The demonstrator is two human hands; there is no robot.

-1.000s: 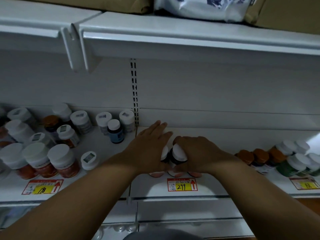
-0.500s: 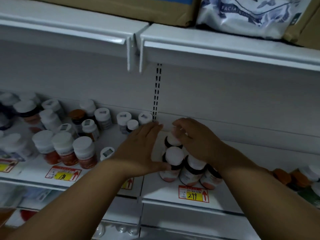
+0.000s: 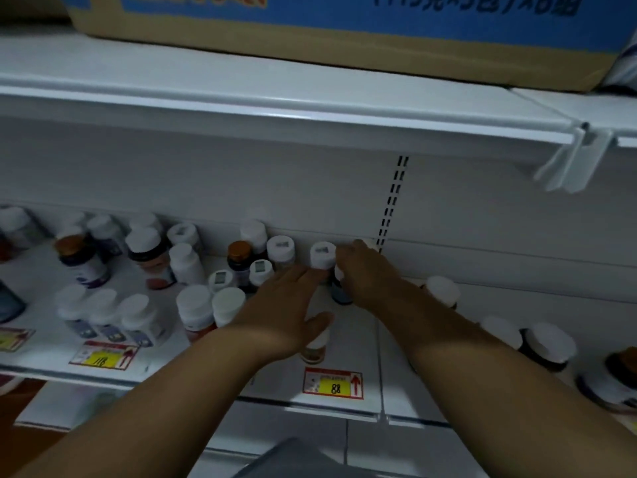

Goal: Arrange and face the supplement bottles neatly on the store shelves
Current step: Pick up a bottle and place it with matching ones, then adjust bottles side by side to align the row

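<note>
White shelf: right hand grips dark-blue white-capped bottle, left hand flat, fingers straight.

The right hand covers most of a small dark-blue bottle, so its grip there seems closed but cannot be confirmed. Under the left hand, a white bottle with a reddish label shows only its lower part. At nine o'clock, white-capped bottles blur. At twelve o'clock the blue-printed cardboard box is cut off.
</note>
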